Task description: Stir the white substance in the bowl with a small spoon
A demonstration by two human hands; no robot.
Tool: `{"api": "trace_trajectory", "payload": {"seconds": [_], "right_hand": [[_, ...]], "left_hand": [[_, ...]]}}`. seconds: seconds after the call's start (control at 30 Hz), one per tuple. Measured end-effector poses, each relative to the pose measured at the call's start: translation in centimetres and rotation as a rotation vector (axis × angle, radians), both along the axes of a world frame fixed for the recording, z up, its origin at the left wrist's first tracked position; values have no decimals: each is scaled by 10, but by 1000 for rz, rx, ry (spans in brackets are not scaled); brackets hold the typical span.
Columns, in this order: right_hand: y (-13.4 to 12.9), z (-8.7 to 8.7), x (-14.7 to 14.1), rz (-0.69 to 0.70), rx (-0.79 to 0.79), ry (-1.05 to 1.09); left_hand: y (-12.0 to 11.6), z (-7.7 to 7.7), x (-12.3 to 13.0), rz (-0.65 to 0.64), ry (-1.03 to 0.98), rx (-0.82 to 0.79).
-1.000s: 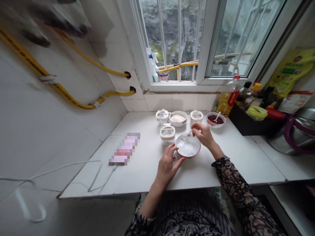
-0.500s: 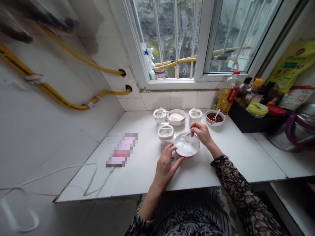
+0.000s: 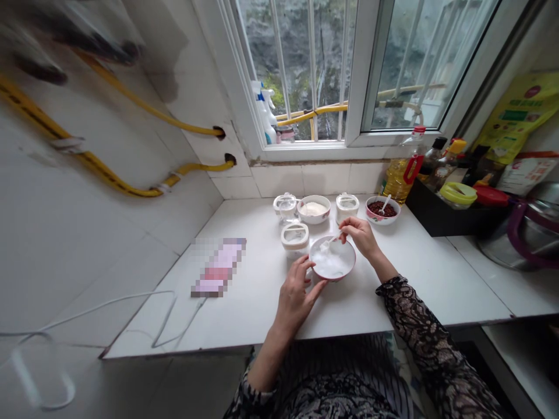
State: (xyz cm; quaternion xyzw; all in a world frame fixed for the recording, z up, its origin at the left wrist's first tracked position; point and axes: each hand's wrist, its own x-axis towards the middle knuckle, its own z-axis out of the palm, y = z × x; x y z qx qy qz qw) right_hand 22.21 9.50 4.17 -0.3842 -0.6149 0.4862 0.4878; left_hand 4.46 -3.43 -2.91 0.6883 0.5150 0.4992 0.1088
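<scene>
The single view looks forward and down from the head, at arm's reach above the counter (image 3: 371, 308).

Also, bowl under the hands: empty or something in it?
Not empty: the bowl holds something white, spread over its inside, with the spoon in the right hand dipping in.

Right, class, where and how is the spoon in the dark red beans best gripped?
I'd pinch the white spoon by its handle's upper end, from above: it slants up out of the beans, while its scoop sits low among them.
</scene>
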Motion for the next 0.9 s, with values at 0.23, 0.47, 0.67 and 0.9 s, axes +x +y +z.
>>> {"api": "trace_trajectory", "payload": {"seconds": [0.23,0.47,0.67,0.9], "right_hand": [[4,-2,0,-9,-74,38],[3,-5,-2,17,-3,-57],[-5,-6,-9,27,57,-119],[4,-7,-2,-58,-62,4]], "left_hand": [[0,0,0,-3,-9,-9],[1,-1,0,-6,-17,0],[0,-1,1,0,-28,-21],[0,-1,-1,-15,-23,-31]]}}
